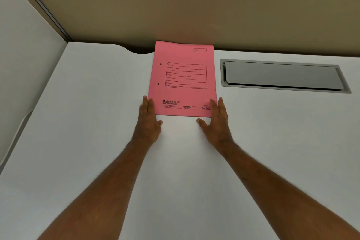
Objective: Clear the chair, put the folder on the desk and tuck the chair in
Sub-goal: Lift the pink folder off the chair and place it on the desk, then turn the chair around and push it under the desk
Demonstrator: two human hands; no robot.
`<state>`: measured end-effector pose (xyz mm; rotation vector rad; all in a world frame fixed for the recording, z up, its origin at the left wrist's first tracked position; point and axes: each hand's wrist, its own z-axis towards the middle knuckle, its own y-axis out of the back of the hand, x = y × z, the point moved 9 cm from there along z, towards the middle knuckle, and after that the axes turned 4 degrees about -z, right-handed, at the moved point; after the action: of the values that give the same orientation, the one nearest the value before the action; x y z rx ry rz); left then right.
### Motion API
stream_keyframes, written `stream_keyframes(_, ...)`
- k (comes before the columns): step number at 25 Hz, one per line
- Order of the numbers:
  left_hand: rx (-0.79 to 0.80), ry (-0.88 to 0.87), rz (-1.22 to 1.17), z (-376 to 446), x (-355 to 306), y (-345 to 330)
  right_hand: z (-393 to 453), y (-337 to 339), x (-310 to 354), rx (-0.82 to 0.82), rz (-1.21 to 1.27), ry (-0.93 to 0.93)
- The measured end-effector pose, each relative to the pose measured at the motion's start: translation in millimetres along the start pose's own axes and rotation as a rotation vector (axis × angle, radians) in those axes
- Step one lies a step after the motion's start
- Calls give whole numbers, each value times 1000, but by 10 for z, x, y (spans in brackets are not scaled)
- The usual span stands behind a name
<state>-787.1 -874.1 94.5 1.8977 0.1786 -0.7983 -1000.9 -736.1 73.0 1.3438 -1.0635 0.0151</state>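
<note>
A pink folder (183,80) with a printed form lies flat on the white desk (97,103), its far edge against the beige partition. My left hand (148,121) lies flat on the desk with its fingertips touching the folder's near left corner. My right hand (216,121) lies flat the same way at the near right corner. Both hands have straight fingers and grip nothing. The chair is out of view.
A grey cable hatch (282,75) with a hinged lid is set into the desk to the right of the folder. A beige partition (194,6) closes the back, and a white side panel (23,45) stands at the left. A curved cable cut-out (139,51) sits behind the folder's left corner.
</note>
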Motion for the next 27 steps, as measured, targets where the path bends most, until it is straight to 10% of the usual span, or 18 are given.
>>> stream_keyframes(27, 54, -165, 456, -5273, 346, 612, -5093, 753, 527, 142, -494, 37)
